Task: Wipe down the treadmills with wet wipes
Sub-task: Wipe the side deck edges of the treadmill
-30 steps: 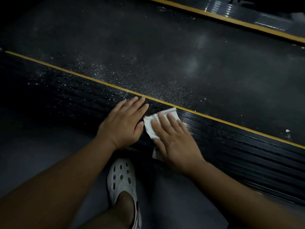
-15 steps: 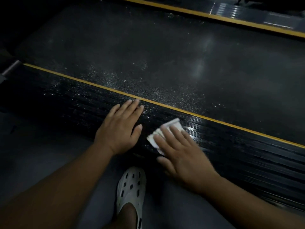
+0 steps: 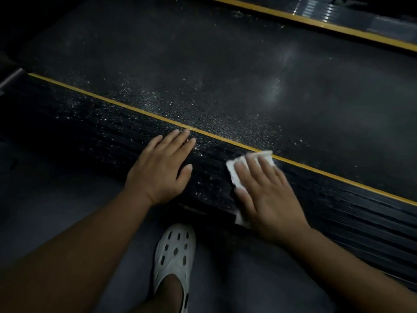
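Note:
A black ribbed side rail [image 3: 94,132] of the treadmill runs diagonally across the view, edged by a yellow stripe [image 3: 338,177]. Beyond it lies the dark belt [image 3: 225,71], speckled with white dust near the stripe. My right hand [image 3: 268,193] lies flat with straight fingers on a white wet wipe [image 3: 234,175], pressing it to the rail right up to the stripe. Most of the wipe is hidden under the hand. My left hand [image 3: 162,170] rests flat and open on the rail to the left, fingertips near the stripe.
A foot in a white perforated clog [image 3: 174,251] stands on the grey floor [image 3: 40,213] just in front of the rail. A second yellow stripe [image 3: 316,23] and a glossy rail [image 3: 338,12] lie at the far side of the belt.
My right hand has slid the wipe to the right and up along the rail to the yellow stripe. My left hand has stayed where it was.

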`<state>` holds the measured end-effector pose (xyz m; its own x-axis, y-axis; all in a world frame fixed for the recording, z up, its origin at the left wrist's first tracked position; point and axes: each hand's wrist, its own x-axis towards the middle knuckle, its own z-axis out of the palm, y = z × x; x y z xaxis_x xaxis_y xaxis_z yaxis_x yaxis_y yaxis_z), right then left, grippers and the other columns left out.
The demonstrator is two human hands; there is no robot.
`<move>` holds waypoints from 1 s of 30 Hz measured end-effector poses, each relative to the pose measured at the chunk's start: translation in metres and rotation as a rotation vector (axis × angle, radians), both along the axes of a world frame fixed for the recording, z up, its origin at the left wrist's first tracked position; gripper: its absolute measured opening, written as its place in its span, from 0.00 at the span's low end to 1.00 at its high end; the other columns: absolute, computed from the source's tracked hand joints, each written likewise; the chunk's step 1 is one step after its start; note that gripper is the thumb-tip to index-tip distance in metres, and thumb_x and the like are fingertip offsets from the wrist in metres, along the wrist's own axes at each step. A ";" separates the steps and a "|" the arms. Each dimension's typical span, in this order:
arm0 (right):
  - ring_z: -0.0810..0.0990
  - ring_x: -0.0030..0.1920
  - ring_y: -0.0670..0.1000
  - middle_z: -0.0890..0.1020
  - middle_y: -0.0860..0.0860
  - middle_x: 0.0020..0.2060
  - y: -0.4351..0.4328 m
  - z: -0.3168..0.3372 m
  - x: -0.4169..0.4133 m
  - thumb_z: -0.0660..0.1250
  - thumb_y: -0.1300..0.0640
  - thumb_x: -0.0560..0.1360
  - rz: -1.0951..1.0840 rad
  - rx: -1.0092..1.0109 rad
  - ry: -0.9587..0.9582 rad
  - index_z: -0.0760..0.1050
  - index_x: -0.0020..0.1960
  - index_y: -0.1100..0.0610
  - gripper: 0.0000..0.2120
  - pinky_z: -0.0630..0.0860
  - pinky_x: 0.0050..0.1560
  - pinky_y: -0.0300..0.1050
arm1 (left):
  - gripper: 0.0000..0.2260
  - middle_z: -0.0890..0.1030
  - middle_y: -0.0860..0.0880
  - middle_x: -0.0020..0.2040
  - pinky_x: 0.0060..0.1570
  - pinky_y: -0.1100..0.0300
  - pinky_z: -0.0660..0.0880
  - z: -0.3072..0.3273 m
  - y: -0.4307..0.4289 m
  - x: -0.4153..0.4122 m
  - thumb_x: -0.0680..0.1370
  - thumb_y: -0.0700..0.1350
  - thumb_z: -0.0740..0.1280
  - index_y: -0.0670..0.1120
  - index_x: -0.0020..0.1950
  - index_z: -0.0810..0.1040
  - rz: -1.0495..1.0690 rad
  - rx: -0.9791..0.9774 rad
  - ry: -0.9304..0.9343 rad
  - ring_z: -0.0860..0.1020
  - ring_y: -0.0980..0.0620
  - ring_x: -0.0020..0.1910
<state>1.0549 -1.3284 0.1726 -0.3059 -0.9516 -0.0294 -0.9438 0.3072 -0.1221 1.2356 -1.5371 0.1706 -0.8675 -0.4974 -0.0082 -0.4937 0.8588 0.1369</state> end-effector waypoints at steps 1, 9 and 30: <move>0.55 0.80 0.58 0.59 0.54 0.80 -0.016 0.001 0.006 0.44 0.41 0.84 -0.072 0.003 -0.022 0.58 0.81 0.51 0.29 0.51 0.77 0.54 | 0.31 0.56 0.49 0.83 0.79 0.47 0.52 0.000 0.000 -0.001 0.80 0.59 0.47 0.49 0.82 0.58 -0.001 -0.002 -0.004 0.53 0.50 0.82; 0.56 0.80 0.57 0.59 0.52 0.80 0.012 0.000 0.007 0.42 0.40 0.84 0.078 0.037 -0.044 0.58 0.81 0.49 0.29 0.56 0.77 0.55 | 0.31 0.58 0.48 0.82 0.79 0.47 0.53 0.002 0.000 -0.001 0.79 0.58 0.48 0.48 0.81 0.60 0.006 -0.009 0.003 0.55 0.50 0.81; 0.60 0.79 0.59 0.62 0.54 0.79 0.008 -0.003 0.025 0.46 0.42 0.84 0.057 0.051 -0.023 0.61 0.80 0.52 0.28 0.57 0.76 0.56 | 0.32 0.58 0.48 0.82 0.79 0.47 0.53 0.003 0.000 -0.001 0.79 0.58 0.48 0.48 0.81 0.61 0.005 -0.015 0.010 0.55 0.50 0.81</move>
